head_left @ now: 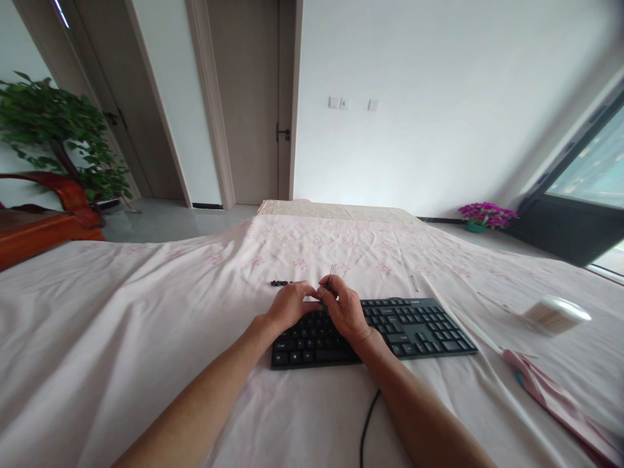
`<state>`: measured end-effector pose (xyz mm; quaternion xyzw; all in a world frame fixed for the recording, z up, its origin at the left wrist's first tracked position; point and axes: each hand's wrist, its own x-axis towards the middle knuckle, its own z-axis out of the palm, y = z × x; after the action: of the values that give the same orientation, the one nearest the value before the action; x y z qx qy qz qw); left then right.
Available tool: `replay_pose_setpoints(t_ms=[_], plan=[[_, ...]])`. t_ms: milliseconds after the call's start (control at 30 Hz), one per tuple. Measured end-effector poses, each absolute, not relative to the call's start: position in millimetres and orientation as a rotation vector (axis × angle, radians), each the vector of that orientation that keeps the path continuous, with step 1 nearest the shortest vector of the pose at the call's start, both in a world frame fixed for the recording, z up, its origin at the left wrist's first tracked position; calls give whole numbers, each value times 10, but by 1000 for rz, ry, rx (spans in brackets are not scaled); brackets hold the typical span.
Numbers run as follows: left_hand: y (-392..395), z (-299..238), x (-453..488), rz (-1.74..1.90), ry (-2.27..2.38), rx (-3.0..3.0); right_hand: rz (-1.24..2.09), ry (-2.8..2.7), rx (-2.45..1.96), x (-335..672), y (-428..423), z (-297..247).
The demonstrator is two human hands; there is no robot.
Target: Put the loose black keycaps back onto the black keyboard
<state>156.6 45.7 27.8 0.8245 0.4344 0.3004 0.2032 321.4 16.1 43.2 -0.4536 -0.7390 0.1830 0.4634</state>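
Observation:
A black keyboard (414, 328) lies on the pale flowered cloth, its cable running out toward me. Over its upper left keys, both hands meet. My right hand (347, 312) is closed around what looks like a keycap puller, whose thin wire loops (333, 269) stick up above the fingers. Beside it, my left hand (295, 305) pinches at the same spot, thumb and index finger together; what lies between them is too small to tell. Just behind the keyboard sits a short row of small black keycaps (279, 283), partly covered by my left hand.
To the right stand a clear round tub of cotton swabs (556, 315) and a pink cloth-like item (560, 396). A small pale stick (415, 283) and a loose swab (494, 301) lie on the wrinkled cloth (185, 312). A wooden armchair (53, 221) is at far left.

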Motion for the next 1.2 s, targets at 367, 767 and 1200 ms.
replay_pose_setpoints(t_ms=[367, 767, 1200], plan=[[410, 314, 1620, 760, 1362, 2385, 368, -1857, -1120, 3205, 152, 392], [336, 343, 1626, 815, 1364, 2384, 350, -1823, -1069, 3218, 98, 389], [472, 267, 1596, 806, 1256, 2184, 467, -1740, -1064, 3231, 134, 391]])
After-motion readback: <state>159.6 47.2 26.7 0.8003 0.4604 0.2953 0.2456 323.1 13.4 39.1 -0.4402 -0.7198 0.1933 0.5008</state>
